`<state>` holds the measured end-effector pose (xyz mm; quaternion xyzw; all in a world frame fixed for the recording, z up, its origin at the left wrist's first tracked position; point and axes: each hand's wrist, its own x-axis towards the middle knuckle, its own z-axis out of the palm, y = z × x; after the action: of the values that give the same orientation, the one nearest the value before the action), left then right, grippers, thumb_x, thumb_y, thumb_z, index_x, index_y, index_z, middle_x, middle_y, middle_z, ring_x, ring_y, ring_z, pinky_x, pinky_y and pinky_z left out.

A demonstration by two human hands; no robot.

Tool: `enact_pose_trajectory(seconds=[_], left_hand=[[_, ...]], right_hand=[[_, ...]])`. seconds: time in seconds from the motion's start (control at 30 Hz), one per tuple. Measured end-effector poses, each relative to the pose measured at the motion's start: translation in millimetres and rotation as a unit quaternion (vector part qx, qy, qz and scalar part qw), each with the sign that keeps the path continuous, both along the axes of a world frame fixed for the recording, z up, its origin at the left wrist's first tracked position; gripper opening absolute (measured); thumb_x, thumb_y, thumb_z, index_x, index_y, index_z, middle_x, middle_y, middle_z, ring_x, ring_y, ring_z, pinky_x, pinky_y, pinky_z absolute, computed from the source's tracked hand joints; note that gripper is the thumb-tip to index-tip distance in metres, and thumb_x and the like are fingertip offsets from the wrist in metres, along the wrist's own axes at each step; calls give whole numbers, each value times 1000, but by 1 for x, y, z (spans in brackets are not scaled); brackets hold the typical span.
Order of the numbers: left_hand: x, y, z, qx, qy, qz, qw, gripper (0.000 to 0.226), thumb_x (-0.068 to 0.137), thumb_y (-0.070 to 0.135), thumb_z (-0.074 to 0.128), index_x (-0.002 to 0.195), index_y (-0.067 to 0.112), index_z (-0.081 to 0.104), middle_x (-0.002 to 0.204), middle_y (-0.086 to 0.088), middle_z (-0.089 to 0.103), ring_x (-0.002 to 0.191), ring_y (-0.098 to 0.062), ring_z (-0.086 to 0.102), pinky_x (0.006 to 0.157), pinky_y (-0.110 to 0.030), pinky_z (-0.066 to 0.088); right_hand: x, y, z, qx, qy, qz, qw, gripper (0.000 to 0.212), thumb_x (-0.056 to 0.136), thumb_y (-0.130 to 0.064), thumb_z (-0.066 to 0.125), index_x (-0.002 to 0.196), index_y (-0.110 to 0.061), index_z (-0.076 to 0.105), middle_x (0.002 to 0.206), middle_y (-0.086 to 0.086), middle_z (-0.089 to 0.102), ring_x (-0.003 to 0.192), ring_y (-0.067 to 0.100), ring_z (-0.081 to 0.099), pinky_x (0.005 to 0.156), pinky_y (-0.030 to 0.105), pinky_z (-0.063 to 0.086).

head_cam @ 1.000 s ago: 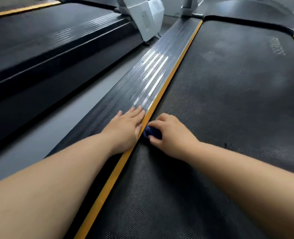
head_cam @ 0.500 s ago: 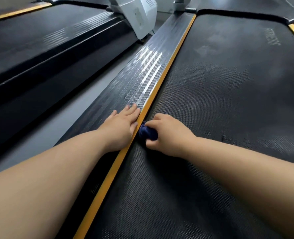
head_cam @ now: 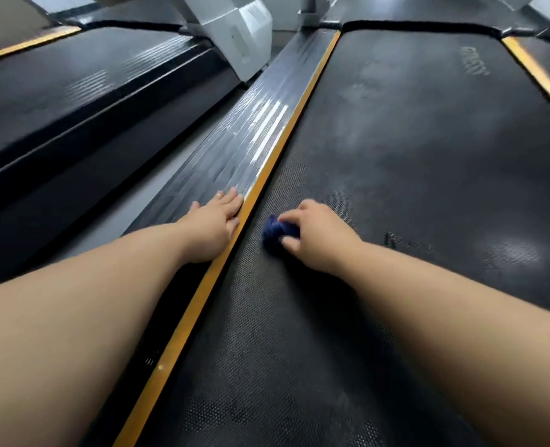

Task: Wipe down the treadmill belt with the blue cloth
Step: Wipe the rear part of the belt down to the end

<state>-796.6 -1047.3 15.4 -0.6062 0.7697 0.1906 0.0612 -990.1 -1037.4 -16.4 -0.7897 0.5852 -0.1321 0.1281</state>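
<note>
Starting big: belt [head_cam: 412, 195]. Black dimpled rubber, grippy by the look, with pale smears farther up. Expect the cloth to drag, not slide. (A)
Side rail [head_cam: 235, 150]? (B)
Ribbed, glossy, left of the belt. Left hand [head_cam: 210, 230] lies flat on it, fingers straight, holding nothing. A brace, I'd judge. (A)
Right hand [head_cam: 320, 241]? (B)
On the belt near its left edge, fingers and thumb curled round the cloth [head_cam: 275, 235], pressing it down. (A)
Cloth itself? (B)
Dark blue, bunched into a small wad. Soft and light, no stiffness. Likely to roll or come undone on that texture if held loosely. Best gripped over the top of the wad with the palm bearing down, or spread flat under the fingers for wider cover. (A)
Unclear? (B)
Most of the cloth sits under the hand, so full size unknown. Belt's near end and right side are cut off. Print far up the belt is unreadable. Frame blurred: smears could be dust or glare, can't tell. (A)
</note>
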Motion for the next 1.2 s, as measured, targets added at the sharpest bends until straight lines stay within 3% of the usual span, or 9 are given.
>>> enact_pose_trajectory(seconds=[0.13,0.2,0.4,0.53,0.73,0.87,0.97,1.07,1.2], left_hand=[[-24,-2,10,-65,-48,-39,996,47,98,14,37,145,14,32,158,0,17,147,-21,6,119,-45,8],[-36,3,2,-94,-27,-63,993,46,95,19,46,141,17,40,153,2,30,144,-22,21,117,-39,20],[-52,10,-17,-18,-62,-103,993,57,98,20,41,151,16,22,160,-2,7,145,-18,16,113,-25,15],[-53,10,-15,-1,-70,-105,992,56,99,21,40,151,15,19,160,-2,5,146,-16,12,115,-26,13],[-61,9,-14,20,-36,-39,998,54,99,28,41,150,17,26,159,1,10,145,-20,19,117,-33,19],[-94,35,-11,-44,77,18,996,53,99,27,39,150,24,24,158,-6,18,144,-20,20,114,-27,17],[-122,69,-19,-86,142,-62,984,59,96,39,43,150,33,19,159,-2,14,145,-16,16,116,-27,14],[-139,82,-27,-96,93,-84,987,75,85,63,47,149,38,17,160,4,8,143,-19,19,115,-32,19],[-159,71,-22,-274,-49,-186,942,79,75,71,40,126,13,56,134,-9,49,112,-32,51,94,-39,44]], right_hand=[[-3,-19,-4,-19,6,-176,984,28,90,-21,53,118,-19,58,123,11,41,112,32,39,91,39,42],[-1,-6,-7,-33,0,-153,988,30,90,-24,52,119,-17,57,122,11,43,112,32,39,93,40,41],[-31,18,-12,-77,17,-10,997,32,89,-27,56,121,-24,59,118,9,46,106,31,43,91,37,44],[-69,-22,-3,-43,23,-244,968,31,91,-21,51,121,-23,58,127,13,40,113,36,38,93,36,40],[-70,42,3,34,-6,-57,998,26,89,-31,54,114,-32,63,105,5,46,106,31,49,92,33,40],[-84,61,13,52,-55,-10,997,40,90,-44,53,129,-36,53,121,3,51,117,26,48,102,33,37],[-113,59,18,-2,-118,-73,990,46,95,-35,46,140,-28,43,142,5,44,133,21,37,112,31,26],[-160,68,4,-9,19,-156,988,50,97,-36,39,146,-25,33,155,2,27,142,20,24,115,37,19],[-191,79,-18,83,80,-159,981,56,99,-47,27,151,-29,16,160,-1,5,147,19,3,117,47,3]])
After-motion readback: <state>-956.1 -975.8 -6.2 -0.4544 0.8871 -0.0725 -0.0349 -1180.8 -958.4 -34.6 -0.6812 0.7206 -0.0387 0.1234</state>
